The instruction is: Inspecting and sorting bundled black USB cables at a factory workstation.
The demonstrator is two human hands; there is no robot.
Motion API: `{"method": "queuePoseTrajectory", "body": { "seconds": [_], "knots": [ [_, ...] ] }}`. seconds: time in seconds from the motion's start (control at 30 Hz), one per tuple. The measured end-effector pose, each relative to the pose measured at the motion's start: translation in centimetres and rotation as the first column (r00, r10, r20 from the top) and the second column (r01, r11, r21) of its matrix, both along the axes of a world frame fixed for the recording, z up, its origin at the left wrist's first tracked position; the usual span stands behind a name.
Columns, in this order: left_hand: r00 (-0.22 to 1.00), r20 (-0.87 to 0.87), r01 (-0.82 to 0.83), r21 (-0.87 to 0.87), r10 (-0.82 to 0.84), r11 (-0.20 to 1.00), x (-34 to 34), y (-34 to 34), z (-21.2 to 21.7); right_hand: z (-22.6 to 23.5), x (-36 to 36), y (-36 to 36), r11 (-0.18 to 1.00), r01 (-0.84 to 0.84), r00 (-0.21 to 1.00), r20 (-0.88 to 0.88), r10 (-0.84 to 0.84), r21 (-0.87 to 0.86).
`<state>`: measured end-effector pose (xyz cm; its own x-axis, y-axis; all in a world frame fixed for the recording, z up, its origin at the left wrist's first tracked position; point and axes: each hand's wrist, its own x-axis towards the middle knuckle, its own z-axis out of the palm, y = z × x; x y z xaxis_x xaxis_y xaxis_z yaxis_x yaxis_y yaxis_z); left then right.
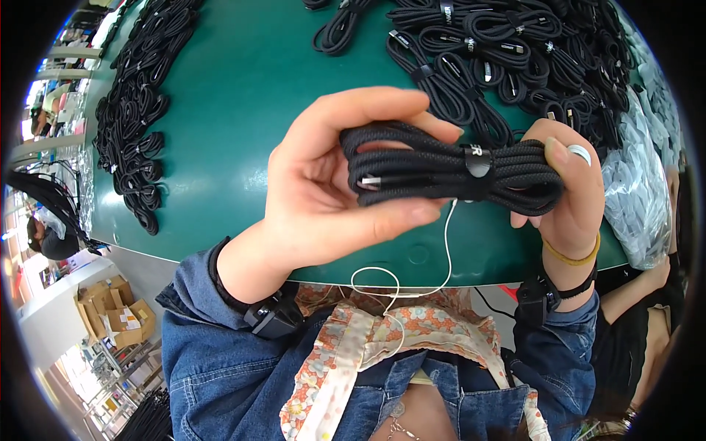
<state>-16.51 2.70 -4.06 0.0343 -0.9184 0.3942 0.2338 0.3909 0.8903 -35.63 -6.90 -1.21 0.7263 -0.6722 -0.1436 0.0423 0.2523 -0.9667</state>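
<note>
A coiled black braided cable [412,167], bundled at its middle by a dark strap [477,160], is held up between my two hands over the green table. My left hand [316,176] curls around the bundle's left end, thumb below and fingers above. A metal plug [370,181] shows among the loops on that side. At the opposite end, my right hand [573,176] pinches the loops, with a ring on one finger. Part of the right fingers is hidden behind the cable.
More coiled cables [507,44] lie heaped at the far right, and a long row of them [132,125] runs down the left edge of the green table [220,95]. Clear plastic bags [638,198] sit at the right edge. A thin white earphone cord [446,250] hangs before my apron. Cardboard boxes [118,312] stand lower left.
</note>
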Motion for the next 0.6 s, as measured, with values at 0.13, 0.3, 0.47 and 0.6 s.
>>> {"method": "queuePoseTrajectory", "body": {
  "seconds": [0.13,0.3,0.47,0.6],
  "knots": [
    [0.997,-0.072,-0.007,0.111,0.015,0.994,0.1,0.2,0.5,-0.6,0.7,0.4,0.989,0.078,0.992,0.112,-0.064,-0.123],
    [0.983,-0.160,-0.058,0.195,0.090,0.979,-0.2,0.2,0.6,-0.4,0.4,0.9,0.872,0.017,1.000,0.017,-0.010,-0.489],
    [0.967,-0.229,-0.097,0.078,0.112,0.992,-0.8,-0.1,0.8,-0.1,0.4,1.0,0.878,0.003,0.971,-0.208,-0.117,-0.479],
    [0.962,-0.193,-0.160,0.165,0.191,0.973,-0.9,0.2,1.3,-0.5,0.6,0.7,0.879,0.060,0.994,0.108,-0.010,-0.473]
  ]
}}
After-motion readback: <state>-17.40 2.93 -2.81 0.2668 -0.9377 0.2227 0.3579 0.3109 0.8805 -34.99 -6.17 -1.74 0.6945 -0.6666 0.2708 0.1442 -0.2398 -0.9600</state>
